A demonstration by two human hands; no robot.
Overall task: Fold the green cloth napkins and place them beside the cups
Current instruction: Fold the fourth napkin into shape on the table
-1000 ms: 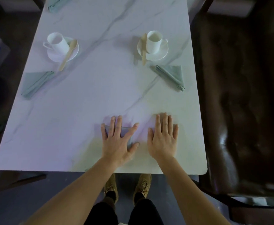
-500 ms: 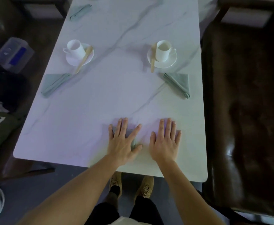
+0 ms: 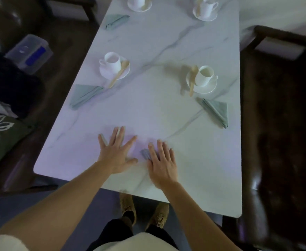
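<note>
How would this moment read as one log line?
step: pressing napkin flat | left hand: open | right hand: on napkin | table

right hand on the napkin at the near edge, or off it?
Touching. Head view: the right hand lies flat on the table with its fingers over the napkin, whose bunched edge pokes out beside the index finger.

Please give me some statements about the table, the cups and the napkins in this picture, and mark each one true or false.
1. Both hands, left hand and right hand, lie flat on the marble table. True.
2. A folded green napkin lies near the right cup. True.
3. The left cup stands without a saucer. False: it stands on a saucer.
4. The wooden spoons stand inside the cups. False: they rest on the saucers.
</note>
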